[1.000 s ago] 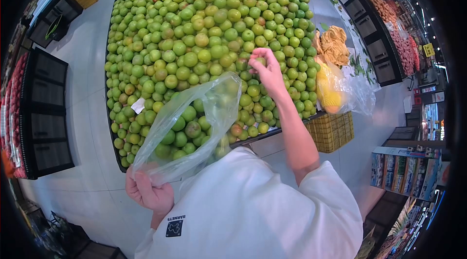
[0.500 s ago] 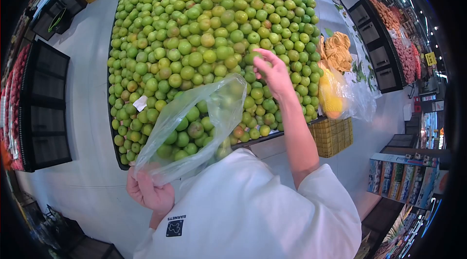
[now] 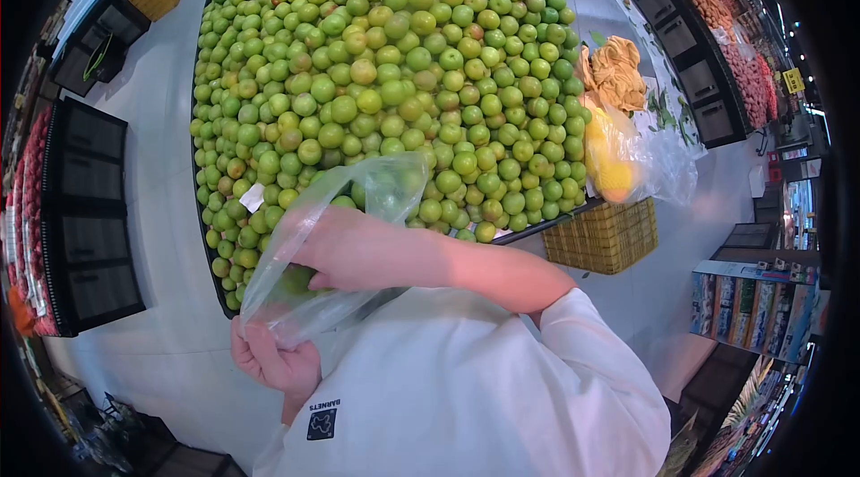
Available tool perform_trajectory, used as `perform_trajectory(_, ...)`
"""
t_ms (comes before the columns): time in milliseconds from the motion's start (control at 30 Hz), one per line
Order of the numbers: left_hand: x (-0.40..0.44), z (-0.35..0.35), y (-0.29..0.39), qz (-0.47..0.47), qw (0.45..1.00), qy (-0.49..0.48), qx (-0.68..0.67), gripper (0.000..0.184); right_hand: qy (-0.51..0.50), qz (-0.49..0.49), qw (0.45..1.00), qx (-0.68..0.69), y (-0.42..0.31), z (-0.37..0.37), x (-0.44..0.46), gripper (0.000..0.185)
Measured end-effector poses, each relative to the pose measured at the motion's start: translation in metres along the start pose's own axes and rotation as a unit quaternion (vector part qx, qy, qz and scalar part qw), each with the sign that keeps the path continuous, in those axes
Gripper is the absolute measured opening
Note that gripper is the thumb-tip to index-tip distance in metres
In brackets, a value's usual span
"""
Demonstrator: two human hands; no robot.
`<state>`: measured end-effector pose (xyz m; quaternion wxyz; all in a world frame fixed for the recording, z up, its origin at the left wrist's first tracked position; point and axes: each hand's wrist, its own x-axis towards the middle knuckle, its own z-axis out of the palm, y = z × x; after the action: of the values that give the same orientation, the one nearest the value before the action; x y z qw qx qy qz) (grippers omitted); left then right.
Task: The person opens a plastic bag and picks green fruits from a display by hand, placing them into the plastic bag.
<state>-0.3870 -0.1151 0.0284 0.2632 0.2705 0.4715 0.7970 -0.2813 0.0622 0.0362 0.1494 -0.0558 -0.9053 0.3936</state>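
Observation:
My left hand pinches the lower edge of a clear plastic bag close to my shirt. Reaching in through the bag's mouth is my right hand, back upward and thumb showing; its other fingers are largely hidden, so I cannot see whether a fruit is still in them. Several green fruits in the bag show beside and under this hand. Beyond the bag spreads a big heap of round green fruits, some blushed yellow or red, resembling plums.
A white scrap of paper lies on the heap. To its right are a tan cloth and a clear bag with yellow contents. A yellow crate stands on the floor below. Black display cabinets line the left.
My right hand, holding a green fruit over the heap before, has swung left and down into the bag. The bag's upper rim has sunk slightly. My left hand keeps its hold.

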Motion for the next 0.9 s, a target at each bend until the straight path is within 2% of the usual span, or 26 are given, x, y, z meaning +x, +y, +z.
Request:
perform_trajectory(100, 0.0, 0.006, -0.001, -0.013, 0.999, 0.027, -0.013, 0.017, 0.003, -0.035, 0.999, -0.035, 0.001, -0.002, -0.002, 0.039)
perform_trajectory(167, 0.004, 0.024, -0.003, 0.032, 0.988, 0.145, 0.039, 0.025, 0.102, -0.061, 0.993, -0.003, -0.002, -0.018, -0.018, 0.03)
perform_trajectory(233, 0.004, 0.021, -0.004, 0.029, 0.989, 0.141, 0.032, 0.025, 0.195, -0.058, 0.979, 0.01, 0.001, -0.047, -0.035, 0.02)
perform_trajectory(300, 0.004, 0.019, -0.006, 0.027, 0.99, 0.133, 0.025, 0.026, 0.283, 0.023, 0.956, -0.074, 0.021, -0.078, -0.054, 0.013)
perform_trajectory(333, 0.004, 0.019, -0.006, 0.026, 0.991, 0.13, 0.026, 0.026, 0.341, 0.073, 0.927, -0.14, 0.041, -0.09, -0.066, 0.015)
perform_trajectory(367, 0.004, 0.018, -0.006, 0.025, 0.991, 0.126, 0.026, 0.026, 0.355, 0.103, 0.895, -0.249, 0.066, -0.106, -0.081, 0.016)
perform_trajectory(433, 0.004, 0.016, -0.006, 0.027, 0.992, 0.121, 0.02, 0.025, 0.321, 0.24, 0.837, -0.374, 0.105, -0.128, -0.12, 0.035)
perform_trajectory(467, 0.003, 0.015, -0.007, 0.028, 0.993, 0.116, 0.015, 0.025, 0.26, 0.312, 0.813, -0.417, 0.125, -0.136, -0.141, 0.045)
perform_trajectory(533, -0.001, -0.002, -0.007, 0.015, 0.996, 0.082, 0.01, 0.019, 0.188, 0.349, 0.809, -0.433, 0.144, -0.142, -0.163, 0.05)
perform_trajectory(667, -0.002, -0.009, -0.007, 0.001, 1.0, 0.005, -0.012, 0.019, 0.142, 0.296, 0.819, -0.472, 0.155, -0.147, -0.172, 0.051)
perform_trajectory(733, -0.002, -0.009, -0.006, -0.005, 1.0, -0.003, -0.022, 0.019, 0.106, 0.266, 0.822, -0.492, 0.16, -0.152, -0.174, 0.049)
perform_trajectory(900, -0.003, -0.009, -0.006, -0.004, 1.0, 0.008, -0.019, 0.019, 0.081, 0.265, 0.826, -0.491, 0.165, -0.163, -0.177, 0.046)
